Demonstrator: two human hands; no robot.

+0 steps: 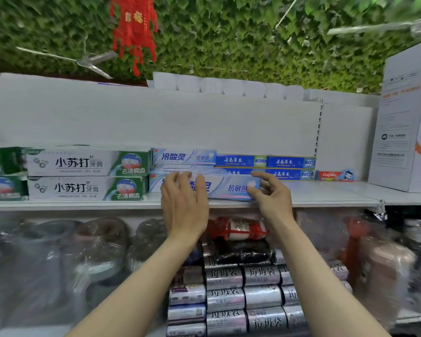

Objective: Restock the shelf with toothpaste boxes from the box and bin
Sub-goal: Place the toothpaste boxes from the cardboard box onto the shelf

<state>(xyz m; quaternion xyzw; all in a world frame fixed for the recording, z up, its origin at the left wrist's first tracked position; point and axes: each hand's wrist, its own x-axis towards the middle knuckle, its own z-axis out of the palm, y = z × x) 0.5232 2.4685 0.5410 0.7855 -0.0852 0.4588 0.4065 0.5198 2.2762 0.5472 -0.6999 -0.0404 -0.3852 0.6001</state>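
Observation:
A long pale blue toothpaste box (229, 188) lies on the white shelf (326, 195), at its front edge. My left hand (184, 203) rests flat against the box's front face with straight fingers. My right hand (270, 195) curls round the box's right end, thumb on top. Behind it sit more pale blue boxes (184, 156) and dark blue boxes (265, 161). White and green toothpaste boxes (88, 175) are stacked to the left. A small red Colgate box (336, 175) lies to the right.
A tall white carton (406, 117) stands on the shelf at the far right. Bare shelf lies between it and the Colgate box. Below the shelf are wrapped goods (58, 251) and rolls of bin bags (241, 295). Green foliage and a red ornament (133, 27) hang above.

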